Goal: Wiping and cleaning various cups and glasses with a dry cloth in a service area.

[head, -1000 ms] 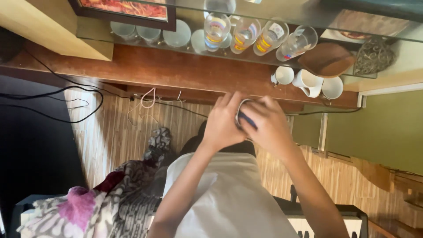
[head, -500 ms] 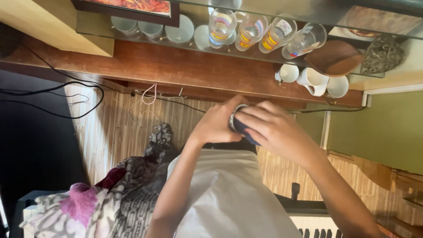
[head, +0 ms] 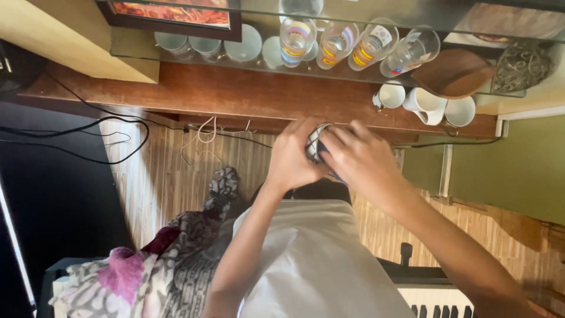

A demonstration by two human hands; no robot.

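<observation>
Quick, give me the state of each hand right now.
Left hand: closed around the patterned bundle.
Right hand: closed on the same bundle.

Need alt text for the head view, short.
Both hands, left hand and right hand, clasp a small patterned object over a white cloth. Ahead, a wooden shelf carries white mugs, with drinking glasses on a glass shelf beyond.

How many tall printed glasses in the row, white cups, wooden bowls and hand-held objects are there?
Tall printed glasses: 4
White cups: 3
Wooden bowl: 1
Patterned object between left hand and right hand: 1
Total: 9
</observation>
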